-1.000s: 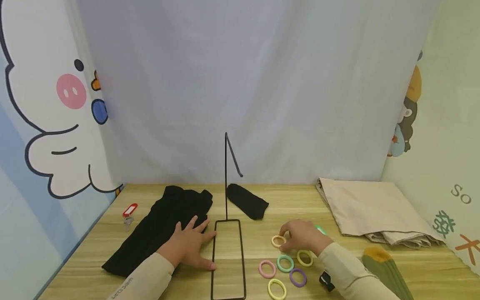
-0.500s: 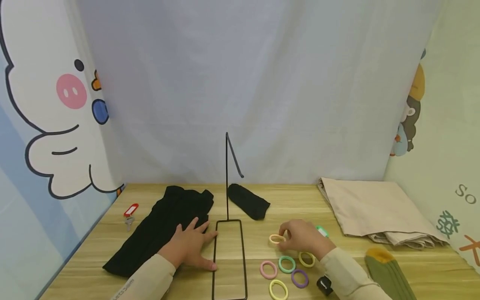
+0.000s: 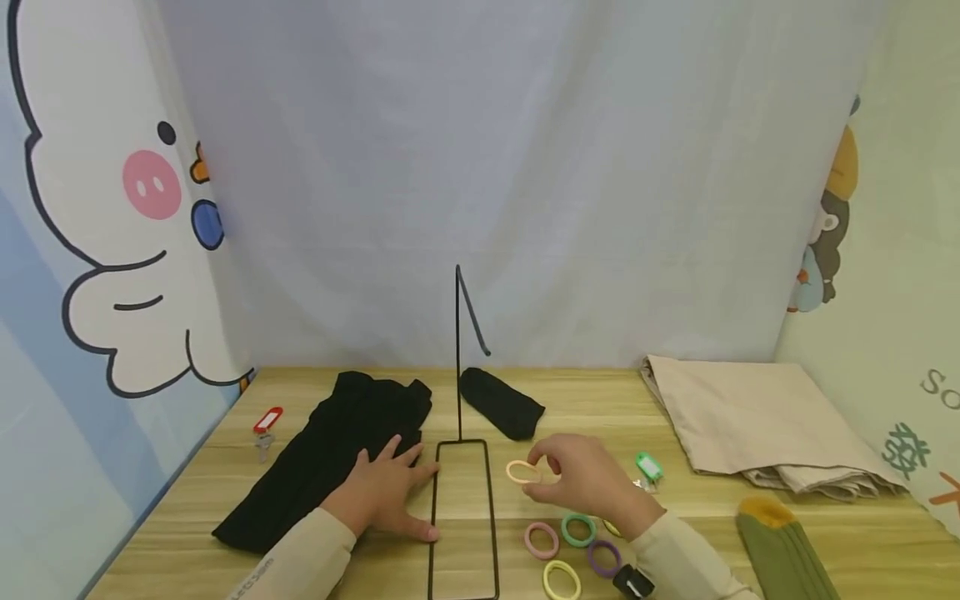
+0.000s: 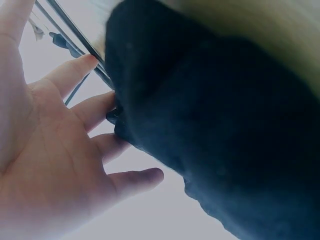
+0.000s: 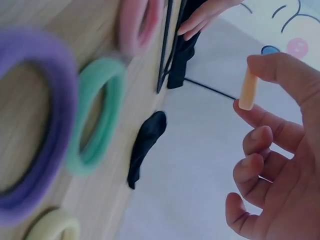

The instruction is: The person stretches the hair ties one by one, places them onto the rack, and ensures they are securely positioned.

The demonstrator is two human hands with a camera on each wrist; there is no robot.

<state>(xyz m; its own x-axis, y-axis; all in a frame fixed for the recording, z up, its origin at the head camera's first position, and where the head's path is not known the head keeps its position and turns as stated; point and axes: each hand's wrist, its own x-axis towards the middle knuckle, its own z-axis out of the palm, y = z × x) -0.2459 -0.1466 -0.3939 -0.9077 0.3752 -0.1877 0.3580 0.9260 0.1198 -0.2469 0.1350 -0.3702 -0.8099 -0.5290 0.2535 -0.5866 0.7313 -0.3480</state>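
My right hand (image 3: 588,479) pinches a peach ring (image 3: 508,472) between thumb and index finger, raised above the table right of a black wire stand (image 3: 459,358). In the right wrist view, the peach ring (image 5: 247,90) shows edge-on at the fingertips, and the other fingers are loosely curled. My left hand (image 3: 381,497) lies with fingers spread between the stand's base and a black garment (image 3: 330,454); its thumb and index fingertip are at the base's left rod. The left wrist view shows the spread left hand (image 4: 60,130) beside the dark cloth (image 4: 215,110).
Near the right wrist lie a pink ring (image 3: 527,539), a mint ring (image 3: 564,529), a purple ring (image 3: 590,557) and yellow ones. A black sock (image 3: 501,404) lies behind the stand. Keys have red (image 3: 267,419) and green (image 3: 648,465) tags. Folded beige cloth (image 3: 765,412) and a green sock (image 3: 787,550) are rightward.
The right hand has lifted the peach ring off the table and moved it left toward the stand, uncovering the green-tagged key. The left hand keeps its place on the stand's base.
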